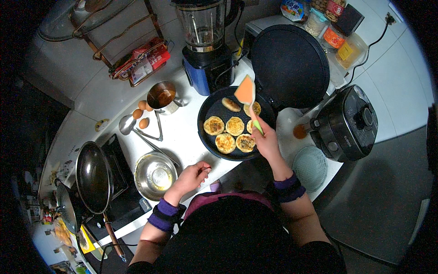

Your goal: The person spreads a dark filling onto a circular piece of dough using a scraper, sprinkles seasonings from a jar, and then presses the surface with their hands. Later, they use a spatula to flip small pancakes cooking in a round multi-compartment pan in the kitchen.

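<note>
My right hand (266, 138) grips the green-ended handle of an orange spatula (245, 90), its blade raised over the far part of a round black electric griddle (203, 145). Several browned round cakes (234, 126) lie flat in the griddle, and one cake (231, 104) near the far side looks tilted on its edge. My right hand partly covers a cake beside it. The griddle's round lid (291, 65) stands raised behind. Near the counter's front edge, my left hand (195, 175) hovers with loosely curled fingers and nothing visible in it, just right of a steel bowl (155, 176) with yellow residue.
Left of the griddle are a steel pot (162, 97), several brown eggs (143, 123), a ladle (127, 124) and a wok (94, 176). A blender (207, 58) stands behind. On the right are a black cooker (345, 126) and a pale green plastic basket (310, 168).
</note>
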`<state>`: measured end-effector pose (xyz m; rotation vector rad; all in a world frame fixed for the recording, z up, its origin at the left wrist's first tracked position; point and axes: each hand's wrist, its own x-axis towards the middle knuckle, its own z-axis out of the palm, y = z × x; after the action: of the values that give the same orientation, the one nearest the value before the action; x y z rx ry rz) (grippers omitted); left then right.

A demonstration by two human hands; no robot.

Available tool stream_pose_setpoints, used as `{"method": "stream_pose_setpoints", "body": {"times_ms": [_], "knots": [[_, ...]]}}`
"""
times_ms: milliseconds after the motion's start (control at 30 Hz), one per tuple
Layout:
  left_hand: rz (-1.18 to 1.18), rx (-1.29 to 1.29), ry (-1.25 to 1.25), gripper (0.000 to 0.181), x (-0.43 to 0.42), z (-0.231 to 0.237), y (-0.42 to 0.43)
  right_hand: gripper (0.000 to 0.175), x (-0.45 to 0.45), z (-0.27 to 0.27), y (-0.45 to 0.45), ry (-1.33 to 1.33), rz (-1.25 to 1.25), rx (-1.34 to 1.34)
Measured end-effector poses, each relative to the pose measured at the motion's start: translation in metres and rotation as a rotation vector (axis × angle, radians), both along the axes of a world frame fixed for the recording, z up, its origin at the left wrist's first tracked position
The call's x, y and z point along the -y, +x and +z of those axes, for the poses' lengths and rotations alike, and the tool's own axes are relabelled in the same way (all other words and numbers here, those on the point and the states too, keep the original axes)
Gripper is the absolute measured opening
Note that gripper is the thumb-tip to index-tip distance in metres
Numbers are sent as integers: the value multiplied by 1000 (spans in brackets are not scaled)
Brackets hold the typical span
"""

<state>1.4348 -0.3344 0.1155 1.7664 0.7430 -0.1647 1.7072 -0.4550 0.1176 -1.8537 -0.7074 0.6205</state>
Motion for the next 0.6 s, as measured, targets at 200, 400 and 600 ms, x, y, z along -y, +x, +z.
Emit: {"method": "stream_pose_setpoints", "body": {"times_ms": [200, 400, 600], "knots": [[-9, 4, 27, 25, -2, 2, -3, 46, 24, -19, 14, -10, 18, -76], [2, 8, 10, 25, -1, -6, -8, 48, 14, -31, -2, -113, 122, -62], [-13, 20, -5, 24, -1, -5, -5, 48, 8, -44, 11, -70, 93, 27]]}}
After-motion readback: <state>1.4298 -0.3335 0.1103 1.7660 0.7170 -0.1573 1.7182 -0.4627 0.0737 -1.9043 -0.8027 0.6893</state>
